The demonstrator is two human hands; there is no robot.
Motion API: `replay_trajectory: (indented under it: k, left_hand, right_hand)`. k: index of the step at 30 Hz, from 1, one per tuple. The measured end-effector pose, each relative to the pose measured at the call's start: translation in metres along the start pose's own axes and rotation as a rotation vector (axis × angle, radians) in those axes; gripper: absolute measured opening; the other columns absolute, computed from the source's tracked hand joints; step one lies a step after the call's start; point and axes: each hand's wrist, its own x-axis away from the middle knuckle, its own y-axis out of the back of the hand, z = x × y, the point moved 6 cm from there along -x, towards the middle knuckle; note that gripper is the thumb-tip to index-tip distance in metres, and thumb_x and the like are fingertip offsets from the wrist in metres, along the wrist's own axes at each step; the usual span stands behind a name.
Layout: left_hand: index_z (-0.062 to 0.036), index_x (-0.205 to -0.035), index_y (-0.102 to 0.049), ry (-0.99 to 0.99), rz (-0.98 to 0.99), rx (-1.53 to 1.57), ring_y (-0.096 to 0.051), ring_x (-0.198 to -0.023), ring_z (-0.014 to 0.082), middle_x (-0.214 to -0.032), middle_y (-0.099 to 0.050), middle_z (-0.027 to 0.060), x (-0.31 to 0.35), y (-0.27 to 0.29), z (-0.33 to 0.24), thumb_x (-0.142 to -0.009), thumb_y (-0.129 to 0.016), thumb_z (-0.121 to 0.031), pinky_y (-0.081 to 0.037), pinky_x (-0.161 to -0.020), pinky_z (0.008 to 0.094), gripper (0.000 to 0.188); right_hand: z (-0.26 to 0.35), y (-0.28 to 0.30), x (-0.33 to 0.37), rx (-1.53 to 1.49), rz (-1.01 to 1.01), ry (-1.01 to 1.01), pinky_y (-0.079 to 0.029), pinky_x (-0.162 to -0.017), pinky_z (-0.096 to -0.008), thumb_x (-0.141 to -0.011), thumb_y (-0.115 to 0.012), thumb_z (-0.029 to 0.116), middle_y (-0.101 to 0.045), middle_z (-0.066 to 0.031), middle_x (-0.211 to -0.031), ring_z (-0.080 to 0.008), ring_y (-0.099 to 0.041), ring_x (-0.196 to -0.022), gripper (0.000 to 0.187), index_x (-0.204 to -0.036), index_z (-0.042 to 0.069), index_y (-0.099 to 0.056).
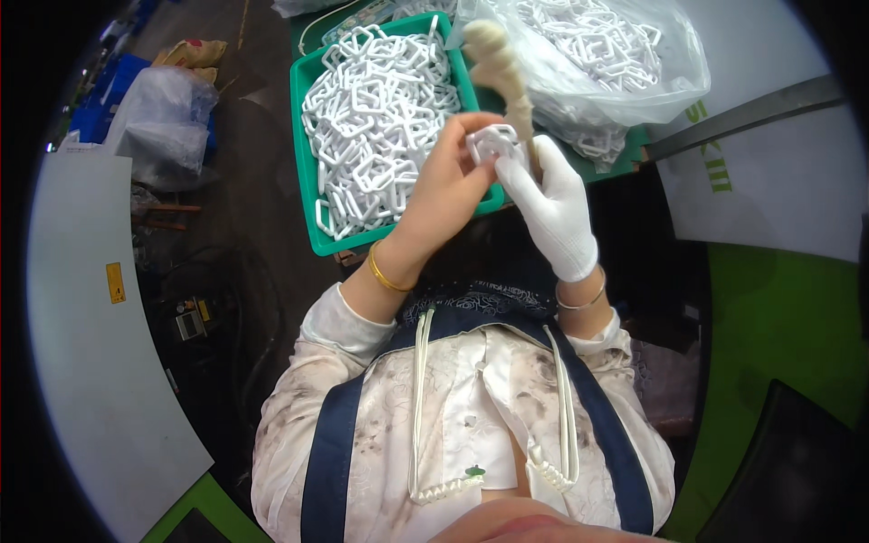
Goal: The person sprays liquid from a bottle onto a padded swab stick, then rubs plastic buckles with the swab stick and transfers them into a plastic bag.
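My bare left hand (pixel 453 176) pinches one or more white plastic rings (pixel 493 140) above the near right part of a green tray (pixel 303 136). My right hand (pixel 554 213), in a white glove, is closed round the lower end of a tool wrapped in cream-coloured material (pixel 502 68). Its thick, lumpy end points up and away from me. The gloved fingertips touch the held plastic, and its exact shape is partly hidden by fingers. Angular white plastic rings (pixel 376 118) fill the tray in a loose heap.
A clear plastic bag (pixel 674 100) of similar white rings lies right of the tray. Farther left stand a wrapped bundle (pixel 163 118) and a brown sack (pixel 195 54). White panels (pixel 100 344) curve along the left, and a grey bar (pixel 751 118) crosses the right side.
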Motion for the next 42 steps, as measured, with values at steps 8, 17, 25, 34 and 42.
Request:
replay_trajectory:
  k: [8, 17, 25, 34, 42]
  left_hand:
    - [-0.0037, -0.12, -0.054, -0.011, 0.041, -0.239, -0.067, -0.083, 0.0221, -0.088, -0.062, 0.0088, -0.019, 0.016, -0.007, -0.097, -0.051, 0.001, -0.052, -0.071, 0.0335, 0.024]
    - [0.0041, -0.131, -0.053, 0.234, 0.073, 0.439, -0.066, -0.11, 0.0227, -0.116, -0.066, 0.0138, -0.008, -0.015, 0.013, -0.109, -0.046, -0.021, -0.053, -0.1, 0.0355, 0.034]
    - [0.0003, -0.139, -0.051, 0.307, 0.195, 0.73, -0.062, -0.124, 0.0252, -0.135, -0.062, 0.0183, 0.0, -0.01, 0.028, -0.105, -0.057, -0.012, -0.052, -0.108, 0.0353, 0.037]
    - [0.0016, -0.138, -0.05, 0.23, 0.174, 0.641, -0.06, -0.123, 0.0221, -0.135, -0.06, 0.0139, 0.004, -0.015, 0.019, -0.107, -0.052, -0.014, -0.05, -0.109, 0.0364, 0.035]
    - [0.0052, -0.139, -0.048, 0.134, 0.16, 0.686, -0.058, -0.128, 0.0268, -0.137, -0.059, 0.0173, -0.001, -0.002, 0.002, -0.108, -0.05, -0.012, -0.047, -0.113, 0.0423, 0.036]
  right_hand:
    - [0.001, -0.011, 0.012, 0.327, -0.058, 0.155, -0.048, -0.07, -0.0303, -0.108, -0.052, 0.022, -0.06, -0.0076, -0.084, -0.0135, -0.056, -0.075, 0.023, -0.112, 0.001, -0.058]
    - [0.021, -0.013, 0.008, 0.034, -0.052, 0.081, -0.038, -0.064, -0.019, -0.096, -0.07, 0.012, -0.051, 0.0051, -0.082, -0.0026, -0.045, -0.072, 0.018, -0.109, 0.002, -0.064]
    - [0.013, 0.006, 0.002, -0.045, -0.243, 0.171, -0.041, -0.066, -0.018, -0.099, -0.066, 0.008, -0.057, 0.0027, -0.087, -0.0018, -0.049, -0.075, 0.016, -0.11, 0.0, -0.06]
    - [0.004, 0.007, 0.004, 0.048, -0.321, 0.145, -0.04, -0.059, -0.0209, -0.095, -0.07, 0.008, -0.051, 0.0045, -0.08, -0.0029, -0.043, -0.067, 0.03, -0.121, 0.0, -0.057]
    - [-0.007, 0.014, 0.02, 0.28, -0.202, 0.132, -0.039, -0.062, -0.0249, -0.108, -0.048, 0.018, -0.051, 0.0013, -0.077, -0.0061, -0.042, -0.067, 0.022, -0.109, 0.002, -0.063]
